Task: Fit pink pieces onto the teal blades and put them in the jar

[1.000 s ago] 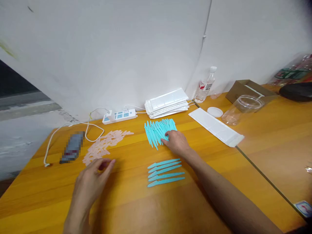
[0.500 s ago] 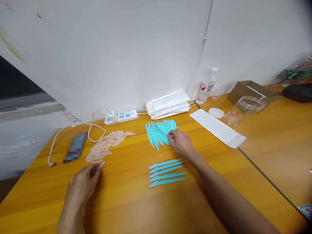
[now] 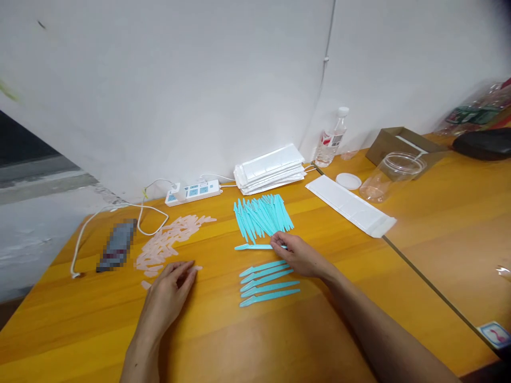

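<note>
White wall (image 3: 223, 90) stands behind a wooden table (image 3: 223, 340), and along the back edge are placed a power strip (image 3: 194, 192), a stack of white packets (image 3: 271, 167) and a water bottle (image 3: 329, 144). Near this back edge, in front of the stack, lies a pile of turquoise eyebrow razors (image 3: 263, 218). Closer to the left edge, pale pink plastic pieces (image 3: 170, 239) are spread in a loose heap. The right hand (image 3: 297, 252) has its fingers closed on one turquoise razor (image 3: 255, 247), just on the near side of the pile; whether this razor touches the table, I cannot tell. Toward the near edge, a row of five razors (image 3: 271, 296) lies side by side. The left hand (image 3: 170, 292) pinches one small pink piece (image 3: 198, 268) between thumb and finger, with its tip pointing to the right.
</note>
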A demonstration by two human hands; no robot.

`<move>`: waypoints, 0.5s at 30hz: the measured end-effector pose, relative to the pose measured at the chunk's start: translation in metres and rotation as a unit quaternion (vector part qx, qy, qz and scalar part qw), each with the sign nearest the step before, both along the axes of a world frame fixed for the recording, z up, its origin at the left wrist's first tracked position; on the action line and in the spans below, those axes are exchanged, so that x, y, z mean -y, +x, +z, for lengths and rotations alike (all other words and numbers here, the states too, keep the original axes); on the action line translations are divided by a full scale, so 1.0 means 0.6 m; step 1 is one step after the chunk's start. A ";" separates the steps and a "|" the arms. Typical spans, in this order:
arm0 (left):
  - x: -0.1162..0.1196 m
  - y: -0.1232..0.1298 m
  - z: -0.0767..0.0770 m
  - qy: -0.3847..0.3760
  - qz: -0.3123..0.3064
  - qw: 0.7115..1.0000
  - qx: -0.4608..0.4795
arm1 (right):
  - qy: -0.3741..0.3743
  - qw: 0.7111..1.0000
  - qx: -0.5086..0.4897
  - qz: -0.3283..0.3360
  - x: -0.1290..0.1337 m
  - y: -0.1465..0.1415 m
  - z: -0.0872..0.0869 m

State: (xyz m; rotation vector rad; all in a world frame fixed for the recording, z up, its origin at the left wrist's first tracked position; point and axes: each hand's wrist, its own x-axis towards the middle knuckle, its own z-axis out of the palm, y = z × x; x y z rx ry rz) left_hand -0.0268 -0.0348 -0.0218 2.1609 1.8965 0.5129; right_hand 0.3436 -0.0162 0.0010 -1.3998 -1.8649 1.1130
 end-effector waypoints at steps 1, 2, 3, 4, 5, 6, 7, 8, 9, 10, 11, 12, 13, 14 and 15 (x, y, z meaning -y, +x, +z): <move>0.002 0.003 0.001 0.002 -0.006 1.000 0.006 | -0.006 1.000 -0.003 0.004 0.001 0.001 -0.001; 0.003 0.007 0.003 0.004 -0.010 1.000 0.014 | -0.012 1.000 -0.008 0.009 0.001 0.003 -0.001; 0.004 0.014 0.006 0.005 -0.015 1.000 0.023 | -0.017 1.000 -0.014 0.014 0.002 0.003 -0.001; 0.005 0.022 0.010 0.001 -0.017 0.999 0.035 | -0.022 0.999 -0.021 0.019 0.003 0.003 0.000; 0.005 0.031 0.014 -0.005 -0.017 0.999 0.050 | -0.027 0.999 -0.027 0.023 0.004 0.003 0.001; 0.006 0.042 0.017 -0.013 -0.018 0.997 0.069 | -0.031 0.999 -0.033 0.027 0.004 0.003 0.002; 0.006 0.053 0.020 -0.018 -0.018 0.996 0.090 | -0.034 0.998 -0.038 0.029 0.004 0.003 0.003; 0.007 0.064 0.022 -0.022 -0.018 0.993 0.115 | -0.035 0.998 -0.041 0.030 0.004 0.003 0.004; 0.008 0.075 0.022 -0.026 -0.015 0.989 0.145 | -0.035 0.998 -0.044 0.031 0.004 0.002 0.004; 0.009 0.084 0.022 -0.032 -0.009 0.983 0.179 | -0.034 0.998 -0.045 0.031 0.004 0.002 0.004; 0.010 0.093 0.020 -0.043 0.002 0.975 0.219 | -0.034 0.998 -0.046 0.030 0.004 0.002 0.004; 0.011 0.101 0.017 -0.062 0.016 0.962 0.264 | -0.036 0.998 -0.046 0.030 0.004 0.003 0.003; 0.011 0.108 0.015 -0.088 0.030 0.945 0.312 | -0.038 0.998 -0.045 0.030 0.004 0.003 0.003; 0.012 0.114 0.014 -0.116 0.045 0.923 0.363 | -0.041 0.998 -0.045 0.031 0.004 0.003 0.003; 0.012 0.119 0.013 -0.143 0.060 0.897 0.414 | -0.044 0.997 -0.046 0.031 0.004 0.003 0.003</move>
